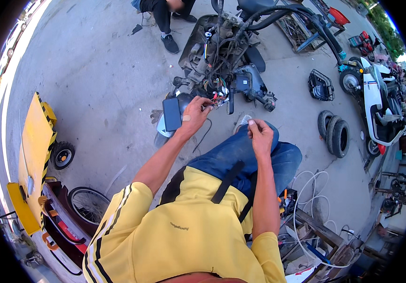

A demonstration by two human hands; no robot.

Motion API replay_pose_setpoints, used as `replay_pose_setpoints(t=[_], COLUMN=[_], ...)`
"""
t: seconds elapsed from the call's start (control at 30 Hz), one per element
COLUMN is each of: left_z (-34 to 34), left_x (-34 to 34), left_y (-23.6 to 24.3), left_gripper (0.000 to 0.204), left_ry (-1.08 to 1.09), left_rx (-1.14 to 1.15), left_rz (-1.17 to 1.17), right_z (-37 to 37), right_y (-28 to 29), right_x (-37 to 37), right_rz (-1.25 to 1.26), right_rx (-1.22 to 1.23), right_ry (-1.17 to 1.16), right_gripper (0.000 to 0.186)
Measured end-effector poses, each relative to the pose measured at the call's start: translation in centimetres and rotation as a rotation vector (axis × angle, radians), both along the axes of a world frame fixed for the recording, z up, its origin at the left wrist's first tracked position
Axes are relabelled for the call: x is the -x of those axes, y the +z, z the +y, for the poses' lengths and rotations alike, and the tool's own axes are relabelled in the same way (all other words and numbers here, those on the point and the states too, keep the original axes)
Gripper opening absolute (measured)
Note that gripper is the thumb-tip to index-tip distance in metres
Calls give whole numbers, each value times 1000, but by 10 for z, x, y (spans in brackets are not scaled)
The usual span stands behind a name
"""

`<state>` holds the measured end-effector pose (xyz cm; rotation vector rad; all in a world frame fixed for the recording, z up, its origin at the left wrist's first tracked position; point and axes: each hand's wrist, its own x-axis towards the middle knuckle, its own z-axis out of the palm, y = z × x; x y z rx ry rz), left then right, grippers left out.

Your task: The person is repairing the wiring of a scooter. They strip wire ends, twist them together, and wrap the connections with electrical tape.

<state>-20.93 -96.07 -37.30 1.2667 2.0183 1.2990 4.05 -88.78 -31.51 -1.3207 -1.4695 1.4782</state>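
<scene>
In front of me stands a partly stripped electric scooter with its frame and cables bare. My left hand, a plaster on its wrist, reaches to a bundle of coloured wires low on it. Its fingertips are pinched together on a wire there. Over my bent knee I hold up my right hand, thumb and fingers closed. Whatever sits between those fingertips is too small to make out. Beside my left wrist lies a flat dark rectangular thing. A black plastic housing hangs right of the wires.
Another person's shoe rests beyond the scooter. Two stacked tyres and a black wire basket lie to the right, near a white scooter. A yellow ramp-like panel stands left. White hose loops by a cluttered bench at lower right.
</scene>
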Motion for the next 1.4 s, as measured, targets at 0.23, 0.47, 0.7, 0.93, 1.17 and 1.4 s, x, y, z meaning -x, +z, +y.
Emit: replay_pose_setpoints(t=[0.23,0.47,0.7,0.93,1.17,1.4], left_z=[-1,2,2,1,15,20], left_x=[4,16,15,24,30,43], left_y=[7,10,29,25,41,54], left_gripper=[12,13,19,15,14,16], left_ry=[-27,-56,-150,-163,-145,-23], left_rx=[-32,-39,43,32,101,115], left_rz=[13,-7,112,-80,-46,-76], right_z=[-10,4,29,38,50,55], right_y=[-17,-22,-26,-22,-14,-20], right_x=[42,107,126,123,137,130], right_rz=[-55,-29,52,214,216,239], right_rx=[30,-80,107,255,290,318], right_ry=[88,128,198,211,121,90], right_gripper=[24,35,31,24,26,27])
